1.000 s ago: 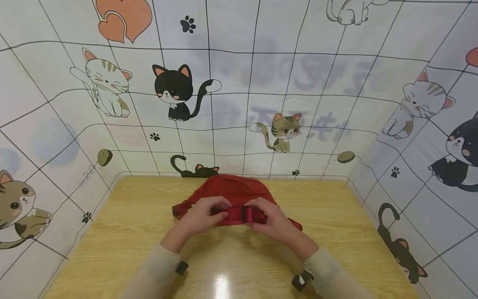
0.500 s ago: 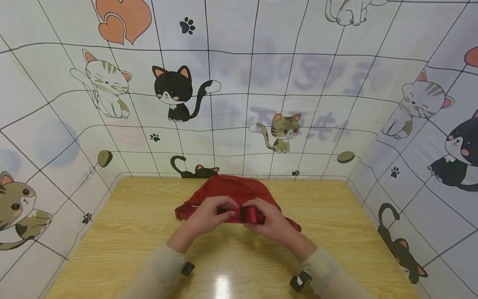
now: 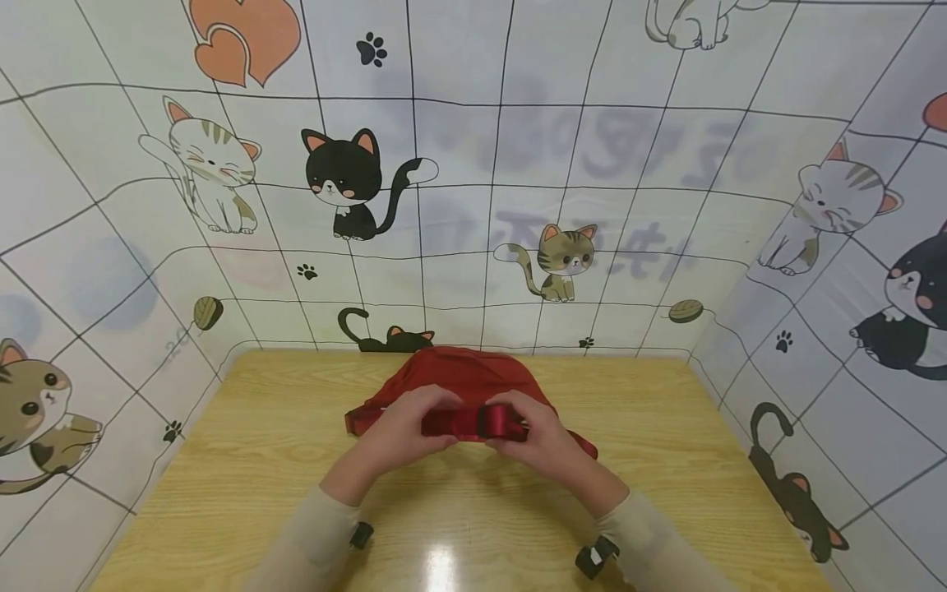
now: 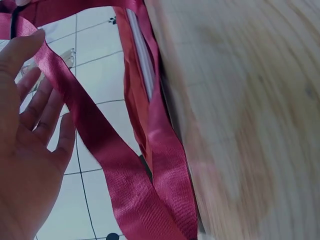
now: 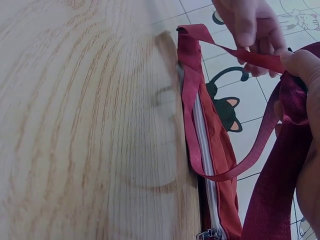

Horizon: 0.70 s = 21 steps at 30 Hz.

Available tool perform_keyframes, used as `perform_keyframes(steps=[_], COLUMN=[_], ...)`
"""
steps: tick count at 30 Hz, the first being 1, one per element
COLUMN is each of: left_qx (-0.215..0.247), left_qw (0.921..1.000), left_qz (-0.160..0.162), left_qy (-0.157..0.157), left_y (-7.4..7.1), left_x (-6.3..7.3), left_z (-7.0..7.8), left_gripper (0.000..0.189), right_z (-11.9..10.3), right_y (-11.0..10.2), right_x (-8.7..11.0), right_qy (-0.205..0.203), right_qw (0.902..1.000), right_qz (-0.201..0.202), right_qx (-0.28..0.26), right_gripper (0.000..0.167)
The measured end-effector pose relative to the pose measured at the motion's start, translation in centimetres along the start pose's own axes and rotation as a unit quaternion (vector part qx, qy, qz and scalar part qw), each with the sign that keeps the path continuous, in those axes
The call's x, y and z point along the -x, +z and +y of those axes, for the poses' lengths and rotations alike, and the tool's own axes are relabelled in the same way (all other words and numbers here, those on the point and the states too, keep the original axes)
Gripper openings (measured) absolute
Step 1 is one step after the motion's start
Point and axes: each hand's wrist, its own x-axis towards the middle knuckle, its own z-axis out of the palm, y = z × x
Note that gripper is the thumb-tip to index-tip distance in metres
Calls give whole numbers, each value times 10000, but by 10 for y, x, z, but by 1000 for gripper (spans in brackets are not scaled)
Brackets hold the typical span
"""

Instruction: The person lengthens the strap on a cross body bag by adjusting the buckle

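Observation:
A red waist bag lies on the wooden table, its dark-red webbing strap looped up in front of it. My left hand has thumb and fingers on either side of the strap, fingers behind the band in the left wrist view. Beside a black strap slider, my right hand pinches the strap, which folds into a small loop there. The right fingertips are partly hidden behind that loop. A pale zipper runs along the bag's near edge, with a metal pull.
The wooden table reaches back to a wall sheet printed with cartoon cats and grid lines. More of this sheet hangs at both sides. Small black wrist devices sit at the sleeves.
The left hand shifted right along the strap, then back left a little, its thumb and fingers now spread wider. The strap loop at the right hand has grown rounder; the bag hardly moved.

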Motion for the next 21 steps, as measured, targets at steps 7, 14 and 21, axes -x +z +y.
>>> perform_keyframes(steps=[7,14,21], left_qx=[-639,-724,-660], left_qw=[9975,9958,9914], left_qz=[61,222,389], left_qy=[287,520,1057], left_y=[3,3,3], left_x=[0,0,-6], left_z=[-5,2,10], left_gripper=[47,41,43], right_z=[2,1,-1], right_y=[1,1,2], right_x=[-1,-1,-2], right_qy=[43,38,177], right_qw=[9999,10000,9997], right_qz=[29,0,-100], right_qx=[-120,14,130], right_gripper=[58,59,61])
